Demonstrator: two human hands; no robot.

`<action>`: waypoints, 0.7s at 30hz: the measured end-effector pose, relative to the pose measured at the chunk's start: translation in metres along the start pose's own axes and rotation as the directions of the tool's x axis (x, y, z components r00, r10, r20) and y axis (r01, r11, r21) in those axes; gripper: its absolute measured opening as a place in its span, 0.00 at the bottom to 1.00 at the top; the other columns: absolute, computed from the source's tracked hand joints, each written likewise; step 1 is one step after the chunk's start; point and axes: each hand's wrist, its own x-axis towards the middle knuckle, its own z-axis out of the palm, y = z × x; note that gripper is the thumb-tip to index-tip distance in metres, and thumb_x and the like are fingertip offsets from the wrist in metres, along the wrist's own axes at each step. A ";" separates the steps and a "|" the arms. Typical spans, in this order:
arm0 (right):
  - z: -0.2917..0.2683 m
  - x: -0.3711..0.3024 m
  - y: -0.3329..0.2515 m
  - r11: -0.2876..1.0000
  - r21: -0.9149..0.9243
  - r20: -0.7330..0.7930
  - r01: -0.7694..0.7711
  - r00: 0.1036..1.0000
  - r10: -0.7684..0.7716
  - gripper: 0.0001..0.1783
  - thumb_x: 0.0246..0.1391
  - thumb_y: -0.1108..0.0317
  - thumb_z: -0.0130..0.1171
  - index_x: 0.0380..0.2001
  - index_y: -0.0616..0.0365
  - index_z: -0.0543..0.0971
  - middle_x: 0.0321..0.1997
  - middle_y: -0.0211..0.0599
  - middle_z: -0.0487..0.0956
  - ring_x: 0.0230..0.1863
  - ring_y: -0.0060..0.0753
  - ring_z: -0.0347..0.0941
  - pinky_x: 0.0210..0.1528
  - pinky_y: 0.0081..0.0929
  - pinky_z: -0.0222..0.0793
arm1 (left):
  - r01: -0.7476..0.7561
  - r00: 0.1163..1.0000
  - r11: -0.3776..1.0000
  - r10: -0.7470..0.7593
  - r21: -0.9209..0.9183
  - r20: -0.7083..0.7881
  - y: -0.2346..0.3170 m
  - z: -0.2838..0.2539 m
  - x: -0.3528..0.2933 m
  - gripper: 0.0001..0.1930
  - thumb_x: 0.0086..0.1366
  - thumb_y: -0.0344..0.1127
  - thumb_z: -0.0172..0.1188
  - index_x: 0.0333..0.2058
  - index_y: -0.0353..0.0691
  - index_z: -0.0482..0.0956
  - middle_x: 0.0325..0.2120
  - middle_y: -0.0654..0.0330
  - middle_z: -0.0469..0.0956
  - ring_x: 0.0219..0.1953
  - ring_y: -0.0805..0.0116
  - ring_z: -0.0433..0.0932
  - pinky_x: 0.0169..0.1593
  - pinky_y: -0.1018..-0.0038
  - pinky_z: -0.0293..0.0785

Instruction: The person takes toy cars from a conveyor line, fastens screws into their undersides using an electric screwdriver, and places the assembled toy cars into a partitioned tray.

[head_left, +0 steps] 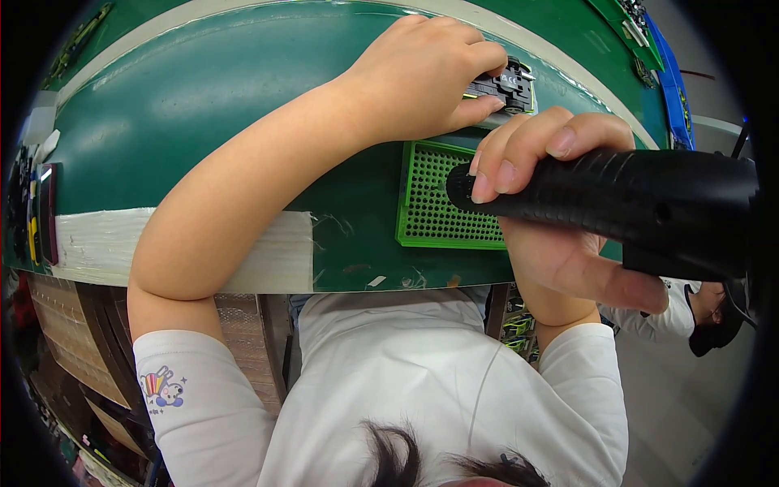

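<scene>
At the far side of the bench, my left hand point(434, 77) grips a small black toy car chassis point(513, 79), wheels and underside facing up, between thumb and fingers. Part of it is hidden behind the hand. My right hand point(552, 162) is wrapped round a black electric screwdriver point(641, 203), which looms large and close. The screwdriver's ribbed collar point(461, 188) appears over a green tray point(403, 235) full of small round holes. I cannot see a bit at its tip. The tray lies on the bench just nearer than the chassis.
The green bench top point(203, 105) has a pale strip of tape point(97, 239) along its near edge. At the left end sits a dark red-edged object point(49, 211). A blue bin point(673, 81) stands at the far right. Another person point(706, 312) is at the right.
</scene>
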 end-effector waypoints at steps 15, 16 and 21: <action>-0.051 0.048 -0.039 0.994 -0.089 0.089 0.060 0.995 -0.052 0.60 0.34 0.12 0.45 0.51 0.60 0.68 0.36 0.37 0.73 0.30 0.33 0.71 0.37 0.32 0.66 | 0.025 0.999 1.000 -0.024 -0.008 0.024 0.004 -0.008 -0.001 0.15 0.54 0.39 0.66 0.38 0.41 0.76 0.40 0.57 0.77 0.46 0.56 0.75 0.50 0.63 0.69; -0.058 0.056 -0.045 0.986 -0.138 0.124 0.089 0.990 -0.072 0.60 0.34 0.12 0.44 0.51 0.60 0.69 0.35 0.37 0.73 0.30 0.33 0.71 0.37 0.32 0.66 | 0.037 0.999 0.999 -0.036 -0.018 0.035 0.006 -0.009 -0.001 0.15 0.54 0.38 0.67 0.38 0.41 0.76 0.42 0.57 0.77 0.48 0.55 0.75 0.52 0.63 0.68; -0.106 0.067 -0.048 0.962 -0.234 0.201 0.142 0.975 -0.095 0.63 0.33 0.10 0.40 0.50 0.62 0.70 0.35 0.40 0.74 0.30 0.34 0.71 0.37 0.34 0.65 | 0.014 0.999 0.999 -0.012 -0.034 0.034 0.010 -0.009 0.004 0.16 0.52 0.37 0.69 0.38 0.41 0.76 0.42 0.56 0.77 0.49 0.54 0.74 0.52 0.62 0.68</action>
